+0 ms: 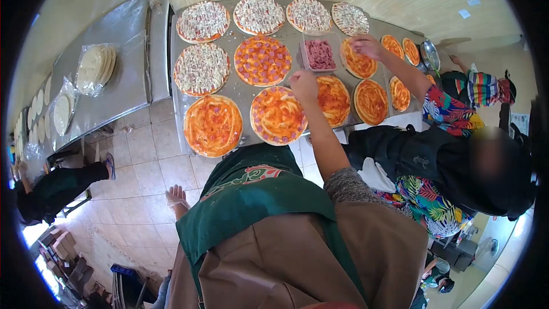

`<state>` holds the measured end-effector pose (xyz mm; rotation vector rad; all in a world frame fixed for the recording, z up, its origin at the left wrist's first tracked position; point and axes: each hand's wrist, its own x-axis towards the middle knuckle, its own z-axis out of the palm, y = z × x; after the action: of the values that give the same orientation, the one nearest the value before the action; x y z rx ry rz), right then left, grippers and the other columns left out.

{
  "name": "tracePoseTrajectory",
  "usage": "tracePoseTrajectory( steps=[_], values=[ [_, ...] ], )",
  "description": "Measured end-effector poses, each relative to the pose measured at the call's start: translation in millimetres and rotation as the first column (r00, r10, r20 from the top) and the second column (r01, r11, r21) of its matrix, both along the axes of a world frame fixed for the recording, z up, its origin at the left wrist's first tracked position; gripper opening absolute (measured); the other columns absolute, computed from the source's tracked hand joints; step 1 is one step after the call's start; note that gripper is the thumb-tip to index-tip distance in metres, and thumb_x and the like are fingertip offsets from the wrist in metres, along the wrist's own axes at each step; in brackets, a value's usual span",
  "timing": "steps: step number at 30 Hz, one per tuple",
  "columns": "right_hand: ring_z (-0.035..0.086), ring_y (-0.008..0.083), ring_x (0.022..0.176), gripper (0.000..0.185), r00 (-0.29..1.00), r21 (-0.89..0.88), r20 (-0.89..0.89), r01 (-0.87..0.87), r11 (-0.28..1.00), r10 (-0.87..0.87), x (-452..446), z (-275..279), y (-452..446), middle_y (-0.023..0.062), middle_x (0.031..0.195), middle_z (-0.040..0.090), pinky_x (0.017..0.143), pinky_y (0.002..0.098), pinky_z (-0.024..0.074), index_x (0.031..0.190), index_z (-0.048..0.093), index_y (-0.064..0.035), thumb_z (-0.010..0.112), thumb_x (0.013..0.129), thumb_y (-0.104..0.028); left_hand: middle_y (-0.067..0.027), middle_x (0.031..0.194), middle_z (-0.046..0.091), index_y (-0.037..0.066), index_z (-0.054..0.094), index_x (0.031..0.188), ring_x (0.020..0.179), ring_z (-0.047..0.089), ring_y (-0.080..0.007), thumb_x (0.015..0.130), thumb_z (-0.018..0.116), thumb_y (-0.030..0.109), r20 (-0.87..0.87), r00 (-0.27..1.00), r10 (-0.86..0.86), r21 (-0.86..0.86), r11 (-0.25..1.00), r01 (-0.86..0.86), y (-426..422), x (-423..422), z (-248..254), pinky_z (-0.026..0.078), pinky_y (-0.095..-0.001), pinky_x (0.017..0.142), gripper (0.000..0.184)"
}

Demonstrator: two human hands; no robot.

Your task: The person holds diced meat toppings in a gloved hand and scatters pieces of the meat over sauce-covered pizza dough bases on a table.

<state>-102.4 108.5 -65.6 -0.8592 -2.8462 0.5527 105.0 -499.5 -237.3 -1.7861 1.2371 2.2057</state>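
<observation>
My right hand (304, 84) is closed above the far right edge of a sauced pizza (274, 117) with pink ham cubes around its rim; what the fingers hold is hidden. Just beyond that hand stands a clear tub of diced ham (319, 54). A pizza covered in ham cubes (263, 60) lies behind the one under my hand. To its left is a sauced pizza (213, 126), and to its right another sauced pizza (333, 102). My left hand (177, 196) hangs beside my green apron (257, 200), fingers spread, away from the table.
A co-worker's hand (368, 47) reaches over a sauced pizza (358, 60) on the right. Several white-topped pizzas (258, 15) line the table's back. On the left table (128, 74) lie bagged pizza bases (96, 68). A metal bowl (430, 54) sits at far right.
</observation>
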Motion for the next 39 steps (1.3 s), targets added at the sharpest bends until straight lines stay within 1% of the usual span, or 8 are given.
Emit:
tracePoseTrajectory(
  steps=[6, 12, 18, 21, 24, 27, 30, 39],
  values=[
    [0.060, 0.0387, 0.100, 0.026, 0.964, 0.219, -0.249, -0.038, 0.975, 0.093, -43.3, 8.0, 89.2, 0.0206, 0.114, 0.058, 0.084, 0.0472, 0.0508, 0.107, 0.066, -0.0108, 0.064, 0.081, -0.015, -0.0037, 0.142, 0.050, 0.017, 0.039, 0.143, 0.125, 0.052, -0.0244, 0.098, 0.026, 0.058, 0.045, 0.999, -0.004, 0.003, 1.000, 0.004, 6.4, 3.3, 0.0, 0.040, -0.0422, 0.098, 0.062],
    [0.061, 0.0342, 0.104, 0.031, 0.987, 0.218, 0.101, -0.141, 0.966, 0.121, -63.1, -4.0, 104.8, 0.0176, 0.120, 0.060, 0.087, 0.0457, 0.0510, 0.109, 0.065, -0.0118, 0.068, 0.078, -0.013, -0.0075, 0.145, 0.046, 0.013, 0.036, 0.145, 0.131, 0.047, -0.0265, 0.099, 0.026, 0.055, -0.008, 0.994, 0.113, -0.049, 0.992, -0.114, 13.5, 0.3, 26.8, 0.038, -0.0431, 0.104, 0.063],
    [0.065, 0.0293, 0.091, 0.021, 0.967, -0.255, -0.223, -0.180, 0.950, 0.123, -56.4, -26.6, 154.2, 0.0147, 0.101, 0.066, 0.079, 0.0378, 0.0533, 0.107, 0.063, -0.0082, 0.057, 0.087, -0.014, -0.0092, 0.150, 0.040, 0.011, 0.031, 0.148, 0.137, 0.038, -0.0277, 0.100, 0.024, 0.052, -0.105, 0.985, 0.136, -0.043, 0.989, -0.141, 27.9, -16.9, 56.4, 0.030, -0.0435, 0.112, 0.063],
    [0.063, 0.0203, 0.091, 0.020, 0.895, -0.916, -0.226, -0.061, 0.398, -0.385, -56.9, -21.1, 161.8, 0.0082, 0.098, 0.066, 0.074, 0.0410, 0.0513, 0.104, 0.062, -0.0053, 0.060, 0.087, -0.016, -0.0093, 0.151, 0.037, 0.011, 0.029, 0.149, 0.139, 0.035, -0.0273, 0.101, 0.023, 0.051, -0.129, 0.983, 0.132, -0.031, 0.990, -0.137, 29.3, -23.8, 58.2, 0.028, -0.0432, 0.113, 0.063],
    [0.061, 0.0190, 0.084, 0.019, 0.898, -0.980, -0.139, -0.186, -0.075, -0.418, -49.9, -18.0, 181.9, 0.0078, 0.096, 0.065, 0.068, 0.0367, 0.0490, 0.104, 0.062, -0.0065, 0.058, 0.090, -0.019, -0.0094, 0.152, 0.035, 0.012, 0.028, 0.149, 0.140, 0.034, -0.0273, 0.101, 0.022, 0.049, -0.161, 0.978, 0.133, -0.024, 0.990, -0.139, 26.2, -30.8, 58.6, 0.028, -0.0428, 0.114, 0.061],
    [0.057, 0.0172, 0.078, 0.016, 0.840, -0.932, -0.028, -0.217, -0.290, -0.541, -45.2, 18.7, 166.0, 0.0077, 0.092, 0.063, 0.066, 0.0347, 0.0460, 0.099, 0.061, -0.0067, 0.054, 0.094, -0.021, -0.0095, 0.152, 0.035, 0.011, 0.029, 0.149, 0.140, 0.033, -0.0277, 0.102, 0.021, 0.048, -0.186, 0.971, 0.151, -0.023, 0.987, -0.158, 29.2, -40.0, 67.5, 0.026, -0.0437, 0.114, 0.060],
    [0.055, 0.0159, 0.069, 0.016, 0.838, -0.879, -0.007, -0.266, -0.397, -0.546, -49.8, 15.1, 169.3, 0.0067, 0.082, 0.061, 0.059, 0.0314, 0.0438, 0.092, 0.060, -0.0066, 0.053, 0.096, -0.021, -0.0104, 0.152, 0.036, 0.011, 0.030, 0.148, 0.140, 0.034, -0.0281, 0.102, 0.021, 0.046, -0.260, 0.921, 0.292, 0.115, 0.956, -0.271, 30.3, -46.8, 71.1, 0.026, -0.0442, 0.114, 0.059],
    [0.052, 0.0149, 0.055, 0.020, 0.836, -0.890, -0.153, -0.348, -0.294, -0.527, -60.9, 22.1, 145.9, 0.0061, 0.067, 0.058, 0.047, 0.0251, 0.0402, 0.085, 0.060, -0.0048, 0.053, 0.096, -0.019, -0.0135, 0.150, 0.037, 0.006, 0.035, 0.143, 0.138, 0.036, -0.0294, 0.101, 0.032, 0.035, -0.335, 0.942, 0.037, -0.118, 0.990, -0.081, 65.9, -83.8, 127.7, 0.027, -0.0437, 0.114, 0.051]
  ],
)
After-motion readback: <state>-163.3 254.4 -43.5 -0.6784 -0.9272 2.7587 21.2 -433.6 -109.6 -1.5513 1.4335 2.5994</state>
